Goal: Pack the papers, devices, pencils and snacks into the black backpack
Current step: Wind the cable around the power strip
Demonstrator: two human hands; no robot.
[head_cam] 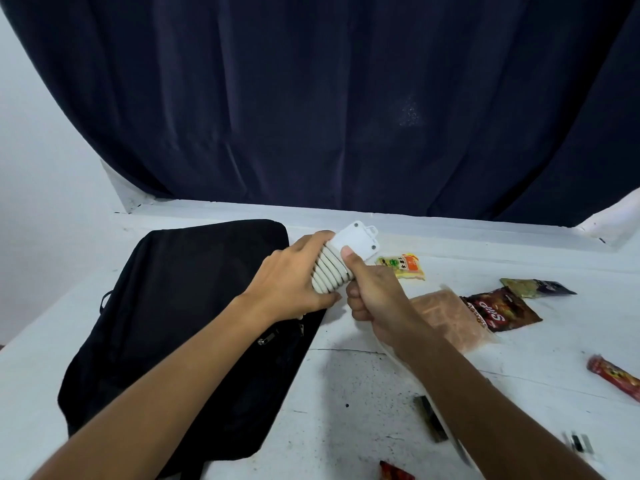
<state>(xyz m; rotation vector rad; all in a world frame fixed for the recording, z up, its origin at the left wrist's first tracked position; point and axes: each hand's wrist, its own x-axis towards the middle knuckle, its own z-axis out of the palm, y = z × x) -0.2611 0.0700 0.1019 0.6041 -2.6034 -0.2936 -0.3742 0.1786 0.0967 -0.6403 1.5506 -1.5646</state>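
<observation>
Above the flat black backpack (180, 327), both hands (332, 289) grip a cable-wrapped white device (341, 259).

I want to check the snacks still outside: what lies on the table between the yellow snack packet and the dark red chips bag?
In the head view, a pinkish clear packet lies between the yellow snack packet and the dark red chips bag.

Black backpack (194, 327), white cable-wrapped device (346, 261), dark navy curtain (329, 98)

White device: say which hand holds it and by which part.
Both. The left hand grips the white device round its wound cord; the right hand pinches its flat body.
</observation>
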